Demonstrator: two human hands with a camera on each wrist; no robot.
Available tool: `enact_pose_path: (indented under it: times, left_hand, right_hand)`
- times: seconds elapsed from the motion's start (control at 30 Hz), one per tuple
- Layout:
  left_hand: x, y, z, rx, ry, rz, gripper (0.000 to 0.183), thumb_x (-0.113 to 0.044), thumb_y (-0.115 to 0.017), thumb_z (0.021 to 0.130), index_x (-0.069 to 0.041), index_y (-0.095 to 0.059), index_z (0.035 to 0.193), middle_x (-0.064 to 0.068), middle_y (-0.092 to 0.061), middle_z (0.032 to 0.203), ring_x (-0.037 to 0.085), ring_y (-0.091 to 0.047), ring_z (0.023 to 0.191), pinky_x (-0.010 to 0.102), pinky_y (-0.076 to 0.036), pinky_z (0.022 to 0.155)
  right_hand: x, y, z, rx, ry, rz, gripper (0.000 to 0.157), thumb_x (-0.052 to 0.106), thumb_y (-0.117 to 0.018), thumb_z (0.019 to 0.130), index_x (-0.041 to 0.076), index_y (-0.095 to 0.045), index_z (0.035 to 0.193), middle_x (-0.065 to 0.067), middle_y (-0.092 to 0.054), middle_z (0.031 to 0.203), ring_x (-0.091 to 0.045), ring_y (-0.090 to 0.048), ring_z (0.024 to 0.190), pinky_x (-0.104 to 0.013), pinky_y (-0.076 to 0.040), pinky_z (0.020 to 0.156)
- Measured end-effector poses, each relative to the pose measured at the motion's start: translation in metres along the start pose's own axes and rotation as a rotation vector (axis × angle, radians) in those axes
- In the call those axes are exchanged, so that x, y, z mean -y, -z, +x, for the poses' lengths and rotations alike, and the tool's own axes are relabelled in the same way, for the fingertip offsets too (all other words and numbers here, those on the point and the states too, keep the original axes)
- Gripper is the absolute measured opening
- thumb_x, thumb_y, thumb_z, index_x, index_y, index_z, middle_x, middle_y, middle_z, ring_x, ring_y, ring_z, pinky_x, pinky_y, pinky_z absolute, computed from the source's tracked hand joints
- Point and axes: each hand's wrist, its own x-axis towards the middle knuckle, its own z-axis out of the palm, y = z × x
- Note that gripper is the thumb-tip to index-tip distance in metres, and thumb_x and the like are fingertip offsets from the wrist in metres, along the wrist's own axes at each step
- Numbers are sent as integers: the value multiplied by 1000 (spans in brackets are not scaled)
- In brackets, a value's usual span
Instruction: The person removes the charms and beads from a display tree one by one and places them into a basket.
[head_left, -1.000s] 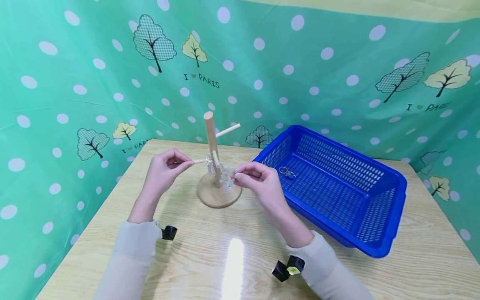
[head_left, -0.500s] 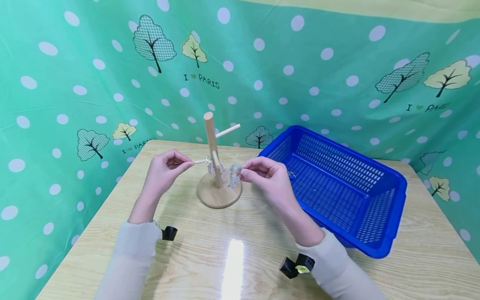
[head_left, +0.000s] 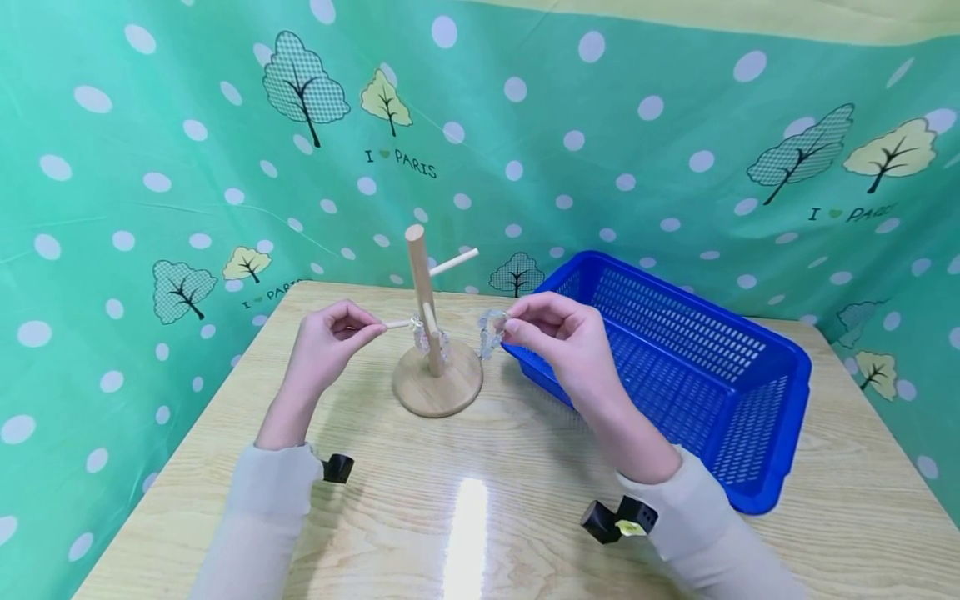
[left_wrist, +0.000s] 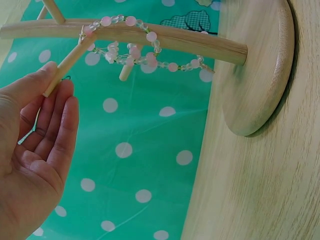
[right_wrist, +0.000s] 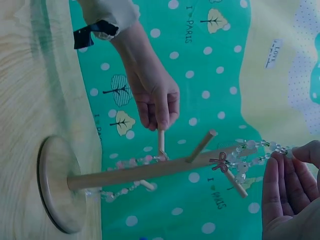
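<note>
Bead strand (right_wrist: 242,165) pinched in right grip (head_left: 561,337); left grip (head_left: 330,343) pinches peg (left_wrist: 74,61).

Head view: bright, even light. Hard white glare strip on the counter (head_left: 382,508) at 6 o'clock; its source is out of frame. Soft shadow beside the left arm (head_left: 292,408), toward 8 o'clock. Curtain (head_left: 525,200) dots stretch to ovals at 10 o'clock. Bracelet (head_left: 492,333) detail smeared. Both wrist views dimmer, right one bluish. Left wrist view: pole (left_wrist: 195,44) bowed at 12 o'clock, lens distortion.
</note>
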Motion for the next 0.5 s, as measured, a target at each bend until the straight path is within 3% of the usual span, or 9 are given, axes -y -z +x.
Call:
enact_pose_path:
  times: [0.5]
  left_hand:
    - [4, 0, 0, 1, -7, 2, 19, -12, -73, 91, 6, -67, 95, -20, -65, 82, -4, -66, 78, 11, -57, 74]
  right_hand:
    - [7, 36, 31, -75, 62, -130, 4, 9, -71, 92, 11, -72, 95, 6, -74, 89, -10, -71, 82, -23, -61, 82]
